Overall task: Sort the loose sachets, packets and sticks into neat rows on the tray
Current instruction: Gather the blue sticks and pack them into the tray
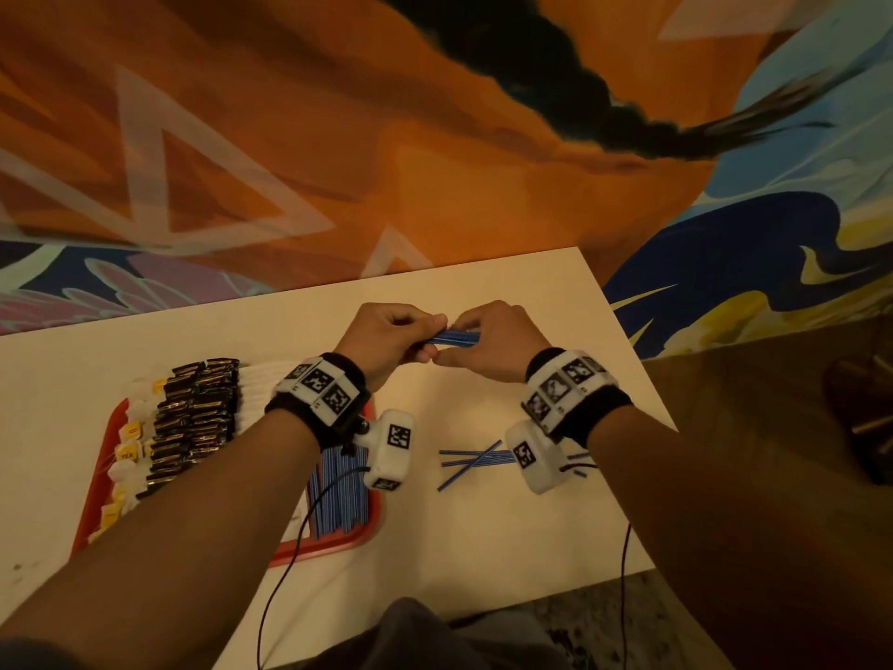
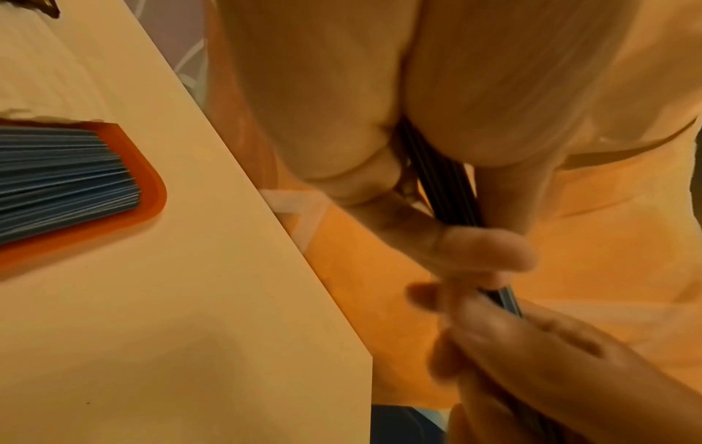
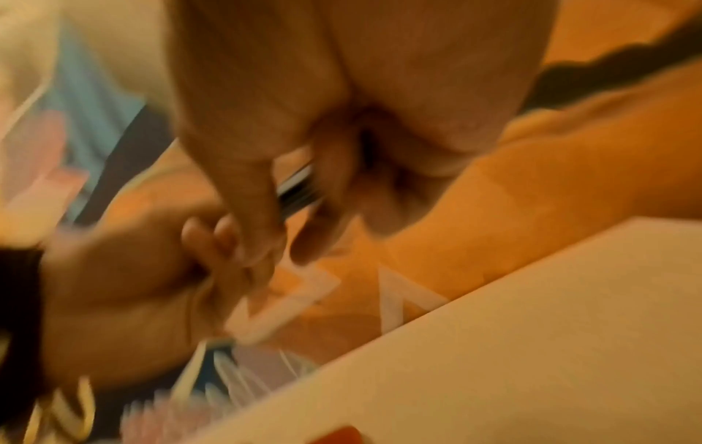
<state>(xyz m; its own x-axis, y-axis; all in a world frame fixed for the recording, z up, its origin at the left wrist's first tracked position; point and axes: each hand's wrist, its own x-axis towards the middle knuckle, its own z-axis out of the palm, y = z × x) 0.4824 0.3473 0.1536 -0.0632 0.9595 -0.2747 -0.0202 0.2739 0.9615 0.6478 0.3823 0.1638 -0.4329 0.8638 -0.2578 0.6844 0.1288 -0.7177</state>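
Note:
Both hands hold one bundle of blue striped sticks [image 1: 454, 338] level above the far part of the white table [image 1: 483, 524]. My left hand [image 1: 394, 338] grips its left end, my right hand [image 1: 493, 338] its right end, fingers curled round it. The left wrist view shows the bundle [image 2: 444, 186] running between thumb and fingers; the right wrist view is blurred, with the bundle [image 3: 300, 192] dark between the fingers. A red tray [image 1: 372, 529] at the left carries rows of blue sticks [image 1: 338, 490], black sachets [image 1: 198, 413], white packets and yellow-tagged tea bags [image 1: 128, 452].
Several loose blue sticks [image 1: 476, 460] lie crossed on the table between my wrists, partly under the right wrist camera. The table's right edge runs close by my right arm. Cables hang from both wrists. A patterned orange and blue carpet lies beyond the table.

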